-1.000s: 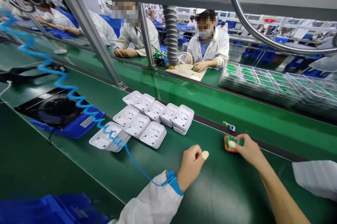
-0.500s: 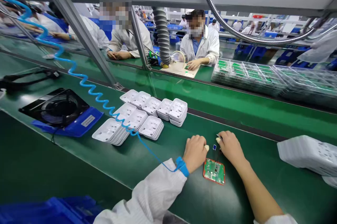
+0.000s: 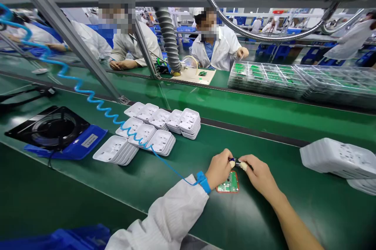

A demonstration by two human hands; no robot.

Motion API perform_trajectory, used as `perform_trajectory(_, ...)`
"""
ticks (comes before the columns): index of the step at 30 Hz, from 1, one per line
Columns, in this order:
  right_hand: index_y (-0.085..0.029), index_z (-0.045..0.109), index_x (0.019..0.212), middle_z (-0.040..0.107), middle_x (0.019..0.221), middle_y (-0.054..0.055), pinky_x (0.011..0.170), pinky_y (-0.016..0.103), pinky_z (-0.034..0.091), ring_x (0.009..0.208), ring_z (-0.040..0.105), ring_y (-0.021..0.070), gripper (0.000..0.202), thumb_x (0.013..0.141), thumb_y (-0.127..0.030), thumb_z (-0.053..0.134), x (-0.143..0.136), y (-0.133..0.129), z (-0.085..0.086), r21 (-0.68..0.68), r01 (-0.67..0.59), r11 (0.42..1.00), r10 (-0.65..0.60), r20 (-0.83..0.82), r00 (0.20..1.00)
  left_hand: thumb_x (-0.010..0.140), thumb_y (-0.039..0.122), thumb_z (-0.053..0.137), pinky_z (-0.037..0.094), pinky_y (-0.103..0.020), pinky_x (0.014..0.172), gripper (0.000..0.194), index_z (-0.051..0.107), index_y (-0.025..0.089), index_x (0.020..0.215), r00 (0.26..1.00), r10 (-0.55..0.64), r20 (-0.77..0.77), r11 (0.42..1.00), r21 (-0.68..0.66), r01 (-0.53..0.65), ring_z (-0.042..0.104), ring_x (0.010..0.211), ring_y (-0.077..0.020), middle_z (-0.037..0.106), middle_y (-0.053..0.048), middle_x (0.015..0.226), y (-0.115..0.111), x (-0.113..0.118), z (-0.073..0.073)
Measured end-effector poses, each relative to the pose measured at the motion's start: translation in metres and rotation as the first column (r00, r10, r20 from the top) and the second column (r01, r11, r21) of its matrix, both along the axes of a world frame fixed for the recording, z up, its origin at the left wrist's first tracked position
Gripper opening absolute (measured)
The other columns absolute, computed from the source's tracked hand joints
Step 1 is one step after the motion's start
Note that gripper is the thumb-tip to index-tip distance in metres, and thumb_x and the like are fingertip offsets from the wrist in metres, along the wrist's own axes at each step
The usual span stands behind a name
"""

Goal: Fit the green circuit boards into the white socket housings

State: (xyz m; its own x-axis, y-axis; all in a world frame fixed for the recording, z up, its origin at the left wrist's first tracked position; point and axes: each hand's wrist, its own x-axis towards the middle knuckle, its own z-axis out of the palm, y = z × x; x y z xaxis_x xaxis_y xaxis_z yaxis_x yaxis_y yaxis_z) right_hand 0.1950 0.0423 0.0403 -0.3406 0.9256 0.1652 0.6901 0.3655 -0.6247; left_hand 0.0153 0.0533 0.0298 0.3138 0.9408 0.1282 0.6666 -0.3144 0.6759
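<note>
My left hand [image 3: 219,168], with a blue wrist strap [image 3: 203,181] and a finger cot, has its fingers closed on a small blue part [image 3: 233,159]. Facing it, my right hand [image 3: 260,171] pinches a small dark piece [image 3: 237,161], also with a covered fingertip. The two small pieces meet or nearly meet between my fingertips; exact contact is too small to tell. Just below lies a green circuit board [image 3: 233,182] with a red rim, flat on the green bench [image 3: 182,164]. My left hand hides its upper left part.
Stacked white plastic housings [image 3: 160,140] stand left of my hands, with another leaning stack [image 3: 337,158] at right. A coiled blue cord [image 3: 96,103] runs to my wrist strap. Farther left is a black fan [image 3: 55,126]. Across the bench, clear trays of boards [image 3: 267,80] stand near a co-worker [image 3: 216,46].
The small blue part lay on the bench between my hands; now it is in my left fingers. My hands have come together above the board. The co-worker opposite has lifted a hand toward the trays.
</note>
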Motion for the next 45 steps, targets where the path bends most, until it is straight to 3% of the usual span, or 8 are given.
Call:
perform_trajectory(4,-0.022,0.055,0.094,0.061,0.090,0.003,0.074,0.030,0.042,0.082,0.056,0.0172,0.018,0.086,-0.022,0.039,-0.004,-0.003,0.004,-0.018,0.005,1.000,-0.005,0.002,1.000,0.069,0.007,0.051,0.040,-0.022,0.064,0.020,0.051,0.018,0.085,0.935,0.026,0.354,0.979,-0.196,0.047,0.052,0.069,-0.0117,0.057,0.002,0.076,-0.003,-0.001,0.002)
perform_trajectory(9,-0.022,0.054,0.089,0.060,0.088,0.003,0.073,0.030,0.041,0.082,0.055,0.0165,0.017,0.089,-0.023,0.038,-0.005,-0.004,0.008,0.023,-0.039,0.999,0.039,0.010,0.999,0.066,0.010,0.057,0.037,-0.021,0.058,0.011,0.056,0.016,0.075,0.894,0.085,0.441,0.957,-0.285,0.049,0.047,0.062,-0.0096,0.054,0.003,0.068,-0.004,-0.001,0.008)
perform_trajectory(25,-0.020,0.052,0.085,0.058,0.084,0.002,0.073,0.031,0.036,0.079,0.051,0.0160,0.017,0.089,-0.017,0.036,-0.011,-0.004,-0.001,0.122,-0.139,0.983,0.134,0.050,0.990,0.067,0.004,0.048,0.034,-0.023,0.061,0.014,0.049,0.018,0.070,0.981,-0.063,0.183,0.998,-0.013,0.067,0.047,0.067,-0.0119,0.052,0.002,0.072,-0.009,-0.005,0.012)
perform_trajectory(33,-0.018,0.054,0.097,0.059,0.092,0.008,0.078,0.035,0.039,0.088,0.052,0.0202,0.022,0.089,-0.022,0.034,-0.024,0.004,-0.014,0.265,-0.127,0.956,0.077,0.191,0.979,0.073,0.010,0.049,0.039,-0.027,0.070,0.012,0.053,0.019,0.079,0.999,0.009,0.037,0.999,-0.032,-0.008,0.051,0.077,-0.0159,0.056,-0.001,0.079,-0.003,-0.008,0.002)
perform_trajectory(36,-0.016,0.046,0.117,0.055,0.111,0.012,0.084,0.038,0.041,0.101,0.051,0.0220,0.033,0.089,-0.031,0.038,-0.016,0.012,-0.013,0.312,0.090,0.946,-0.118,0.072,0.990,0.078,0.015,0.048,0.041,-0.031,0.080,0.026,0.052,0.019,0.103,0.986,0.136,0.092,0.990,0.020,-0.138,0.052,0.089,-0.0182,0.058,-0.004,0.095,-0.004,-0.021,0.015)
perform_trajectory(39,-0.019,0.052,0.100,0.059,0.092,0.007,0.072,0.033,0.044,0.083,0.056,0.0187,0.024,0.089,-0.035,0.039,-0.009,0.016,-0.015,0.226,0.209,0.951,-0.240,0.117,0.964,0.085,0.019,0.042,0.038,-0.034,0.086,0.024,0.051,0.019,0.107,0.968,0.213,0.132,0.946,0.219,-0.238,0.050,0.098,-0.0196,0.058,-0.006,0.104,-0.005,-0.051,0.045)
perform_trajectory(42,-0.021,0.051,0.083,0.057,0.077,0.004,0.058,0.028,0.039,0.070,0.055,0.0185,0.024,0.086,-0.043,0.043,-0.018,0.020,-0.017,0.160,0.199,0.967,-0.240,0.305,0.922,0.088,0.021,0.040,0.035,-0.037,0.088,0.017,0.054,0.019,0.098,0.918,0.390,0.070,0.817,0.435,-0.380,0.049,0.098,-0.0214,0.058,-0.006,0.100,0.008,-0.090,0.078)
perform_trajectory(45,-0.020,0.048,0.079,0.055,0.075,0.005,0.052,0.027,0.033,0.069,0.055,0.0206,0.028,0.084,-0.048,0.047,-0.039,0.025,-0.017,0.178,0.208,0.962,-0.266,0.424,0.866,0.086,0.023,0.044,0.034,-0.040,0.085,0.014,0.054,0.019,0.095,0.773,0.632,-0.059,0.681,0.519,-0.517,0.047,0.099,-0.0252,0.056,-0.008,0.100,0.037,-0.123,0.099)
